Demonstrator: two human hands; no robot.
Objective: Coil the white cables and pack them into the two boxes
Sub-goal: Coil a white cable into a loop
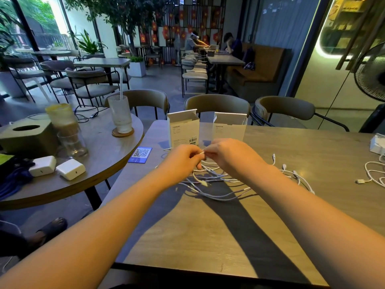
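Hands: left hand (183,156), right hand (226,154) both pinch white cable (210,180) | boxes (183,128): barcode, print unreadable

Smooth white plastic-sheathed cables (210,180) sprawl across a matt wood-grain table (218,236) before two matt white cardboard boxes (183,130).

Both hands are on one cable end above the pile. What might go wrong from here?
1. The white cables lie tangled under the left hand and right hand; pulling the pinched end may drag others along or tighten a knot.
2. The two open white cardboard boxes stand upright just behind; a tugged cable or hand may tip them.
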